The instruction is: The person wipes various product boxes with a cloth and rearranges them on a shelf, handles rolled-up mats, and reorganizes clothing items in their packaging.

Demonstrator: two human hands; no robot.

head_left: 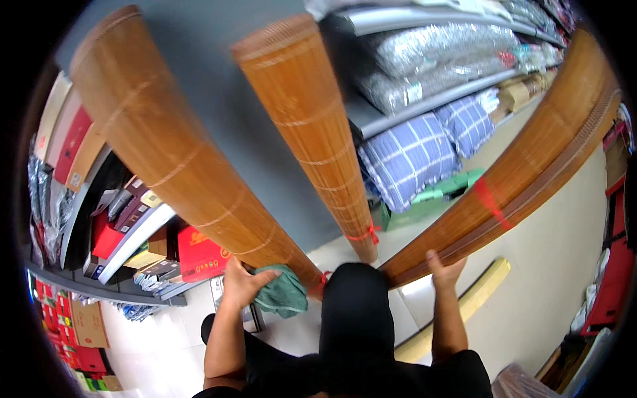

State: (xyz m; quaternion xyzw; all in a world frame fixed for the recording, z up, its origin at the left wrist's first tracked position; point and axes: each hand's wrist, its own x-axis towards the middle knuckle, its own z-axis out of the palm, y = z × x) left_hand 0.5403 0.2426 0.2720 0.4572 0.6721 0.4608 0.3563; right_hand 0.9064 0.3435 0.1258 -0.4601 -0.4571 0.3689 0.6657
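Three rolled bamboo mats are before me. My left hand (240, 286) holds a green cloth (281, 293), thumb over it, against the lower part of the left bamboo roll (199, 169). With its thumb on the near side, my right hand (444, 272) grips the right bamboo roll (507, 164), which slants out to the upper right; its fingers are partly hidden. Between them the middle bamboo roll (318, 134) stands upright against a grey panel, untouched. Red ties circle the rolls; the tie of the right one (490, 203) sits partway up. My knee is between the lower ends.
Shelves at right hold plastic-wrapped bundles (443, 54), with blue checked cushions (410, 156) and a green plastic bin (433, 199) below. At left are shelves of boxes and a red box (201, 253). A long yellow strip (480, 288) lies on the tiled floor.
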